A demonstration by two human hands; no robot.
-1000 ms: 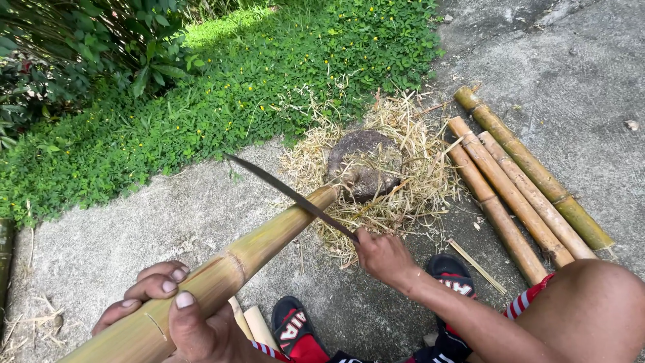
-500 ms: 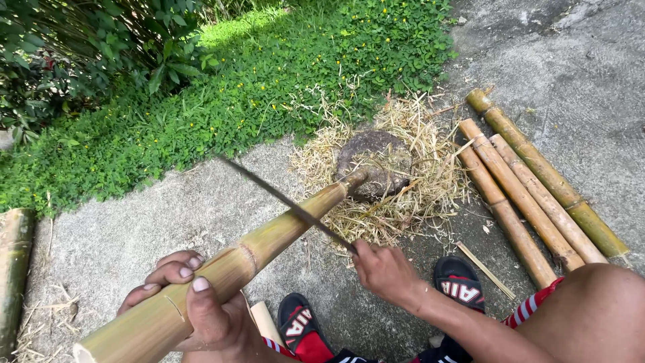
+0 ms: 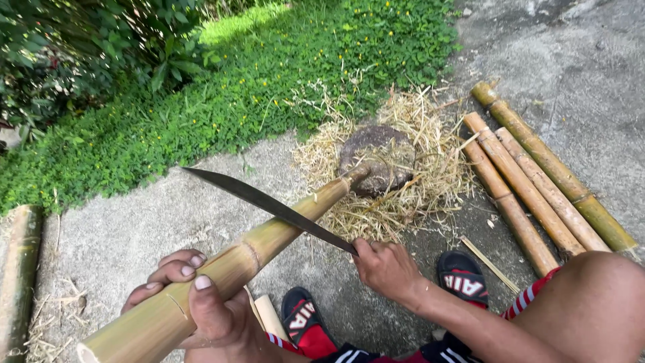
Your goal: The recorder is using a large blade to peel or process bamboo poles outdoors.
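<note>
My left hand (image 3: 201, 306) grips the near end of a long bamboo pole (image 3: 269, 235) that slants up to the right, its far tip resting on a round stone (image 3: 379, 151). A long dark knife (image 3: 269, 205) is held by its handle in my right hand (image 3: 386, 269). The blade lies across the pole's upper side, pointing up and left. The stone sits in a heap of dry bamboo shavings (image 3: 430, 181).
Several cut bamboo lengths (image 3: 531, 181) lie side by side on the concrete at right. Another bamboo piece (image 3: 20, 269) lies at the far left edge. Green ground plants (image 3: 235, 87) border the concrete behind. My feet in black and red sandals (image 3: 463, 275) are below.
The knife blade has slid down the pole toward me and now lies lower and flatter. The view has shifted slightly right; my left hand keeps its grip.
</note>
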